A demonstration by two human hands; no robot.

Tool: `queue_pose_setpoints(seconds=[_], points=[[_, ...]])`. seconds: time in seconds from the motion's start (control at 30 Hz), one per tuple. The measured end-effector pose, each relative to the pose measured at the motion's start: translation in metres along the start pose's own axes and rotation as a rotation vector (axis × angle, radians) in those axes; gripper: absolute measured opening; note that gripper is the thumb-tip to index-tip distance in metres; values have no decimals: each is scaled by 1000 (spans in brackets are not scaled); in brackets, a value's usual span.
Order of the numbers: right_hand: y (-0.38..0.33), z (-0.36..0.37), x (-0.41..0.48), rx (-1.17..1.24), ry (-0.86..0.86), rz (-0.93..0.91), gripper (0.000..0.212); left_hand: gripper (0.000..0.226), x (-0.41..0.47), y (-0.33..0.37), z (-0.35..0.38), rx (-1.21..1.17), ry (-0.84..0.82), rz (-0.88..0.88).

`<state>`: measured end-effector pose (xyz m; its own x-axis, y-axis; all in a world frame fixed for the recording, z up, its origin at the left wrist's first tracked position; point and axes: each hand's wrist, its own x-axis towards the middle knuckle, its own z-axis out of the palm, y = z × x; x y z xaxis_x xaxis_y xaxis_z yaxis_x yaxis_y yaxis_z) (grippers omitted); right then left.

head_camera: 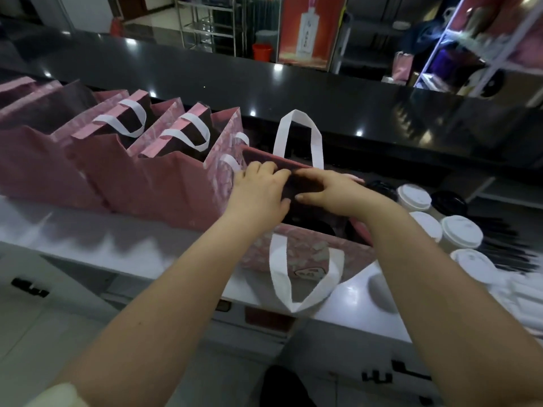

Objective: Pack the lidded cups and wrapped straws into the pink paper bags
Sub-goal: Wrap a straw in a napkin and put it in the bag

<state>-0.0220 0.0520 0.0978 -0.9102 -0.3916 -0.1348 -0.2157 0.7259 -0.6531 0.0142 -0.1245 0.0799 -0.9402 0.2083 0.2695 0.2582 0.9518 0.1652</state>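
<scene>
The pink paper bag (305, 254) being worked on stands at the near edge of the white counter (117, 242), mouth open. One white handle (299, 133) is upright on its far wall and the other (305, 286) flops down over the counter's front edge. Both hands are on the bag's far wall. The left hand (258, 189) has its fingers curled over the top rim, and the right hand (332, 190) pinches the same wall just beside it, thumb on the inside face. Dark round shapes show low inside the bag; they may be cups already loaded, but I can't tell.

To the left, along the counter's back edge, a row of more pink bags (164, 183) stands open, touching one another. To the right of the bag is a cluster of white-lidded cups (461, 235), a black-lidded one (449, 201) behind them, and a spread of dark slender pieces (505, 248) at the counter's right end. Those are likely the wrapped straws, though they are blurred.

I'd say this step is opening or squaring up the bag's mouth. Next, one hand should let go and reach right for a cup while the other keeps the wall back. The cup then needs to go in upright.
</scene>
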Motion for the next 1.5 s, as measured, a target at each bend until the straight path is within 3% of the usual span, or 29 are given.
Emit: queue_pose_setpoints(seconds=[0.23,0.53,0.73,0.93,1.27,1.5], points=[[4,2,-10,113,5,131,25,49,4,2,8,-72,-39,19],[24,-23,-32,-105,74,152,34,49,11,16,3,-42,-63,49],[27,-29,-66,-343,263,-7,36,47,19,62,-7,12,-72,137],[54,-67,-123,-554,356,-23,35,41,23,139,-15,11,-25,239],[175,-122,-280,-521,473,150,29,39,-8,336,29,72,-83,370],[271,-135,-380,-515,495,227,31,39,-40,457,90,-56,-146,382]])
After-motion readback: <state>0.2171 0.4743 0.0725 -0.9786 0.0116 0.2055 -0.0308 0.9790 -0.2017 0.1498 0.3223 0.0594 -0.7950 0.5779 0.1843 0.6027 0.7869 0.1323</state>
